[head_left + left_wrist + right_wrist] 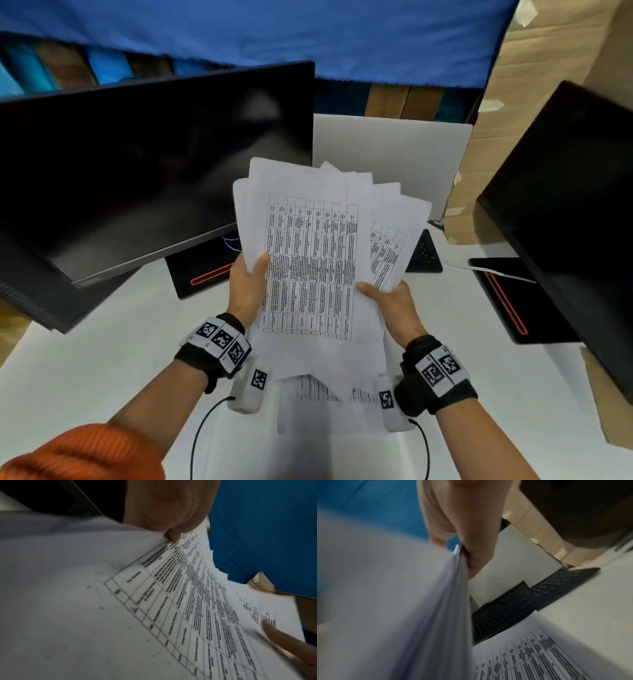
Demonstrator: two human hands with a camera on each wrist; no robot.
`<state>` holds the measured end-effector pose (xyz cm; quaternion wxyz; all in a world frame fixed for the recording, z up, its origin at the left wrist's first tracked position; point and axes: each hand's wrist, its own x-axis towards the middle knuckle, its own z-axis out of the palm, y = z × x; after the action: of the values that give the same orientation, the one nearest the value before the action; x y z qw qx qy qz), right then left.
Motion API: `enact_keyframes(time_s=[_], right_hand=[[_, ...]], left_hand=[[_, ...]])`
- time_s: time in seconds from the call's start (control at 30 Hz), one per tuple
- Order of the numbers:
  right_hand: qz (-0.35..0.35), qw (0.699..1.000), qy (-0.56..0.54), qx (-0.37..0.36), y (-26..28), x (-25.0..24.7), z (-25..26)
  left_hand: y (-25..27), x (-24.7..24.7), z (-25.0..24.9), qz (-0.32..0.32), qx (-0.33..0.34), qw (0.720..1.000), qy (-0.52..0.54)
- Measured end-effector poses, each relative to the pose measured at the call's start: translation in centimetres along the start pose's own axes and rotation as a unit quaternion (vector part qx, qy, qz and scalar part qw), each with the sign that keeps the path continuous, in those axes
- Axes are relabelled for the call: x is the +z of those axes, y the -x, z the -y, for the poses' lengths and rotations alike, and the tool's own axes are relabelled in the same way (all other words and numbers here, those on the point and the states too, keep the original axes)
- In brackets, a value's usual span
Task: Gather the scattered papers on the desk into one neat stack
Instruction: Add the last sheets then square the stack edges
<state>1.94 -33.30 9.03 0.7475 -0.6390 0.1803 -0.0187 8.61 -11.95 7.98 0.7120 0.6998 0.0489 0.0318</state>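
Observation:
I hold a fanned bundle of printed sheets (pixel 308 260) up in front of me above the white desk (pixel 102 359). My left hand (pixel 248 284) grips its left edge, thumb on the top sheet. My right hand (pixel 387 301) grips the lower right edge, thumb on top. The sheets are uneven and splay out to the upper right. In the left wrist view my thumb (pixel 173 536) presses on the table-printed page (pixel 171 608). The right wrist view shows the sheet edges (pixel 447 601) pinched by my fingers (pixel 476 555). One more printed sheet (pixel 322 390) lies on the desk beneath the bundle.
A large black monitor (pixel 137 171) stands at the left, another monitor (pixel 565 205) at the right. A black keyboard (pixel 530 601) lies on the desk behind the bundle. Cardboard (pixel 534 85) rises at the right back. A white panel (pixel 394 147) stands behind the papers.

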Motion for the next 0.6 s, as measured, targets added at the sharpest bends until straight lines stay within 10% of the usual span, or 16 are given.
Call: enact_keyframes(time_s=[0.3, 0.6], right_hand=[[-0.035, 0.983, 0.029, -0.178, 0.8, -1.2, 3.1], [-0.026, 0.984, 0.073, -0.163, 1.5, -0.2, 2.6]], left_hand=[[2.2, -1.5, -5.5, 0.127, 0.112, 0.985, 0.043], [3.1, -1.5, -4.3, 0.218, 0.077, 0.973, -0.006]])
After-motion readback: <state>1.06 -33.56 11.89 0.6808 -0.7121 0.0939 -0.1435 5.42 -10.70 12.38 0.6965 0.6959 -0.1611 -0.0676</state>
